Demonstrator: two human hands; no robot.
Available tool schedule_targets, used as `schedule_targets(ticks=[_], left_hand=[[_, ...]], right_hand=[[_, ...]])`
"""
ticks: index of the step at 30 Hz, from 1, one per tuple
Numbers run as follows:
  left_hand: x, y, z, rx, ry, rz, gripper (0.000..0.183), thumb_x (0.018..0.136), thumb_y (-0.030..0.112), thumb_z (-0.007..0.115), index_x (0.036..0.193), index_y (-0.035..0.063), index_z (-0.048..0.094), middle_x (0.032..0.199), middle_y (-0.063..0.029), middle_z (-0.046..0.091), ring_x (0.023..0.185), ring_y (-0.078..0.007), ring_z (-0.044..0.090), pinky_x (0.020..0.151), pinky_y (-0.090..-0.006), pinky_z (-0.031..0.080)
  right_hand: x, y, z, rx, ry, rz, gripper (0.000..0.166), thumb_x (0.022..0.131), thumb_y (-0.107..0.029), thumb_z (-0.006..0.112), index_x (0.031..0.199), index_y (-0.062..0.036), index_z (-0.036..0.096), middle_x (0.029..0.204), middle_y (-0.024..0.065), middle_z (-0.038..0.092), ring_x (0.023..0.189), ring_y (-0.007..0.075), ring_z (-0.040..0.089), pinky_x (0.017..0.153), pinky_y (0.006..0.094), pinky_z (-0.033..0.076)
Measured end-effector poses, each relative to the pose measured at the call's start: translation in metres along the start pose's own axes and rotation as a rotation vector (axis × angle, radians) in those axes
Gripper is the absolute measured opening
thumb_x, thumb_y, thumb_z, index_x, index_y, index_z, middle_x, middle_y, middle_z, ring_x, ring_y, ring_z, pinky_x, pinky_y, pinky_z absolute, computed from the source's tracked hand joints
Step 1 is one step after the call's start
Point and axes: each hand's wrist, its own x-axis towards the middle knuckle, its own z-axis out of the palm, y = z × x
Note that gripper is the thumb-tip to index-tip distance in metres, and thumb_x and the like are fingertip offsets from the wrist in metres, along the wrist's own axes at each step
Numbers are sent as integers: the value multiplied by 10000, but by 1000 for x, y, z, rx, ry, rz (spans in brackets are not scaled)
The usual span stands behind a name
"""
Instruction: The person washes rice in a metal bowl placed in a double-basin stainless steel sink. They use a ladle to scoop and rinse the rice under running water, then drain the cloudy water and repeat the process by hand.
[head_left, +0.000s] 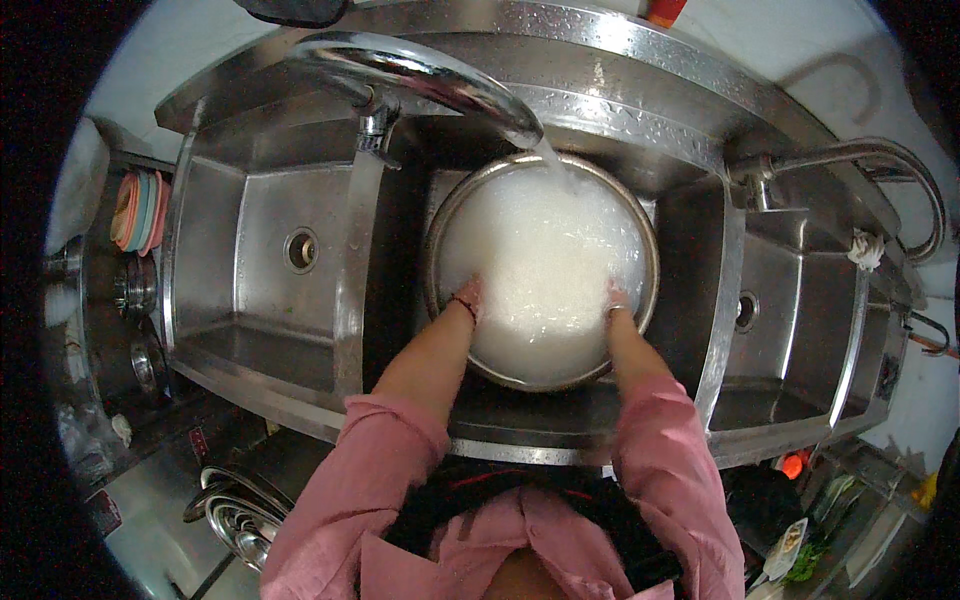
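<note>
A round metal basin (654, 259) stands in the middle compartment of a steel sink, full of cloudy white water (487, 202). Under the surface lies a pale mass (547, 262) that looks like rice, though single grains are hard to make out. My left hand (472, 289) dips into the water at the basin's left side, a dark band around its wrist. At the right side my right hand (616, 292) is also in the water, below a light bracelet. The cloudy water hides the fingers of both hands. A chrome faucet (450, 79) pours a stream into the basin's far side.
Sink compartments flank the basin: a left one (289, 199) with a drain, and a right one (772, 360). A second faucet (847, 157) arches over the right side. Stacked colored baskets (142, 210) stand far left; nested metal bowls (244, 517) sit below left.
</note>
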Motion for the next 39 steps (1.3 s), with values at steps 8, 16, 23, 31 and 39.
schedule_targets(ticks=[8,16,23,31,39], left_hand=[[11,1,50,-19,-191,-96,435,719,270,486,1083,37,438,990,-89,497,835,-235,487,734,-337,404],[-22,43,112,261,-453,273,516,667,242,553,1138,81,416,940,-49,497,776,-186,490,671,-316,414],[-131,103,154,364,-539,331,541,729,129,512,1224,60,304,1102,-55,455,941,-177,474,803,-295,387],[-75,83,39,599,27,329,446,660,164,586,1075,88,440,875,-47,510,757,-160,492,575,-261,431],[-54,7,-5,294,-33,21,283,700,226,530,945,86,510,853,-47,512,807,-177,488,641,-310,412]], right_hand=[[-36,9,51,694,-203,270,290,796,-246,408,986,-54,515,953,114,553,813,261,553,705,369,454],[-102,-81,57,726,-395,111,323,814,-276,410,1031,-51,489,981,89,546,826,239,550,709,373,453],[-124,-119,38,384,-544,-375,381,792,-250,482,1129,-88,408,1041,67,508,856,282,532,629,451,471],[-119,-111,-21,36,-96,-116,352,793,-301,423,1079,-97,449,900,78,524,796,181,504,604,301,416],[29,61,-18,625,-48,193,276,776,-360,417,869,-128,535,768,32,534,703,216,491,655,333,406]])
